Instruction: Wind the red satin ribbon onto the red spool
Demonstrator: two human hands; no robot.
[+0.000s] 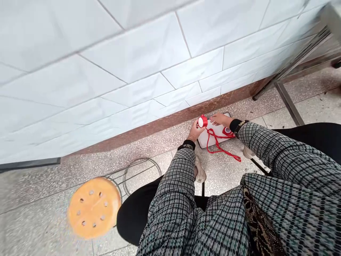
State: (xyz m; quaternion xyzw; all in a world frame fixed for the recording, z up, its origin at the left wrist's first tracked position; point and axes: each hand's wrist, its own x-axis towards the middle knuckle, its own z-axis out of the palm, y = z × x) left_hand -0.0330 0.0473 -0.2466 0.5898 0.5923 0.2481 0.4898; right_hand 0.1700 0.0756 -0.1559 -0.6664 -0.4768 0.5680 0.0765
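I sit and lean down toward the floor. My left hand [195, 132] grips a small red round piece with a white face [201, 122]. A red cord [221, 145] runs from it across a white flat box [213, 137] lying on the floor by the wall and trails off onto the tiles. My right hand [220, 119] rests on the far edge of the box, fingers curled against it. A second red part [227, 131] sits on the box near my right wrist.
An orange round stool [93, 207] with holes in its seat and a wire frame stands at the left. A white tiled wall [128, 71] rises just behind the box. Metal table legs [289, 101] stand at the right. My shoes [200, 172] rest on the speckled floor.
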